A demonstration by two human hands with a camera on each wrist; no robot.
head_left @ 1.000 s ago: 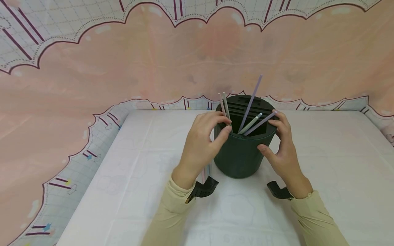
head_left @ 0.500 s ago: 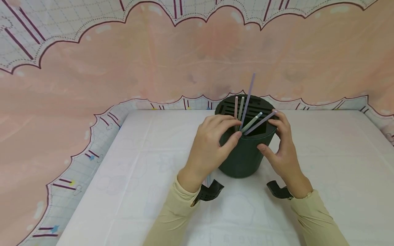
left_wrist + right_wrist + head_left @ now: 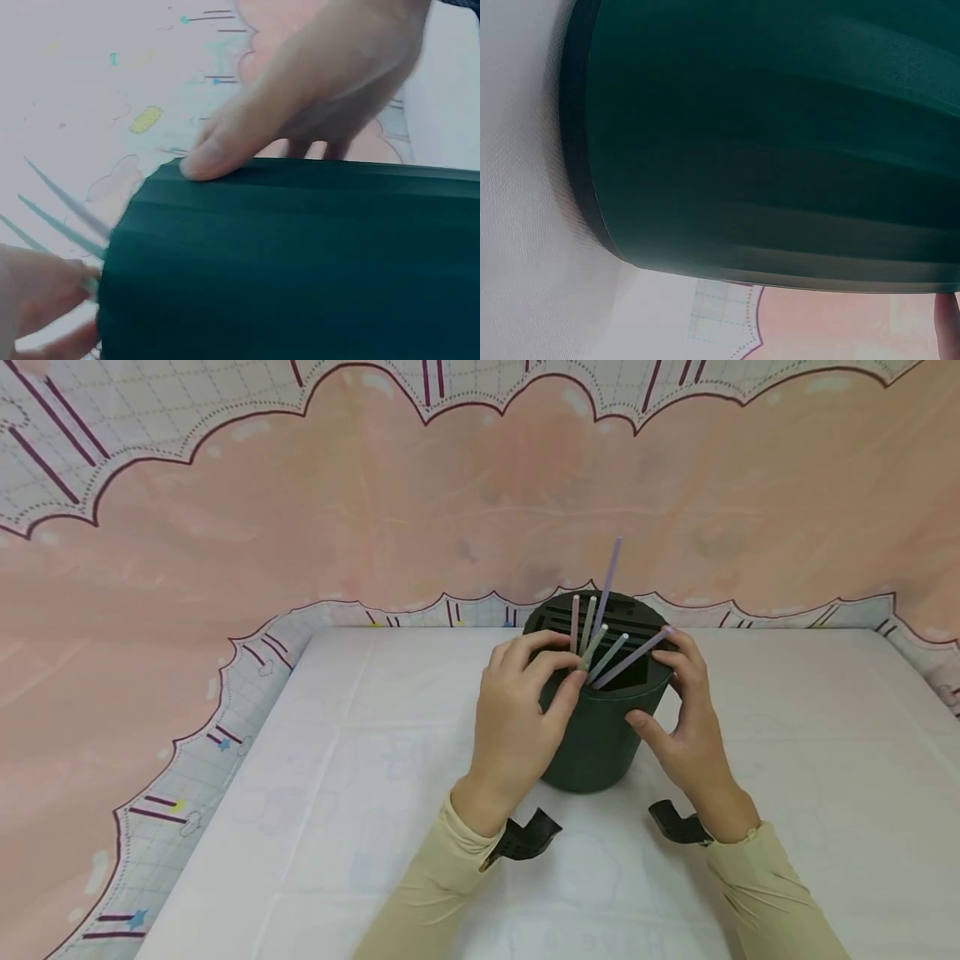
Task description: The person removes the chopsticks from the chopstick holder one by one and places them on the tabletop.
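A dark green bin with a slotted top and an opening at its front stands upright on the white cloth. Several pastel straws lean out of the opening, among them a tall purple straw, a pink straw and a low purple straw. At the left of the opening, my left hand pinches a pale green straw between thumb and fingers. My right hand grips the right rim, thumb on the outer wall. In the left wrist view, that right thumb presses on the bin's side.
A white cloth covers the table around the bin. Behind it hangs a peach cloth with a scalloped border. Black wrist mounts stick out below both hands.
My left hand has moved right along the rim, and the pink straw and a pale one have shifted right. The pinched green straw has come up into view. The right hand stays put.
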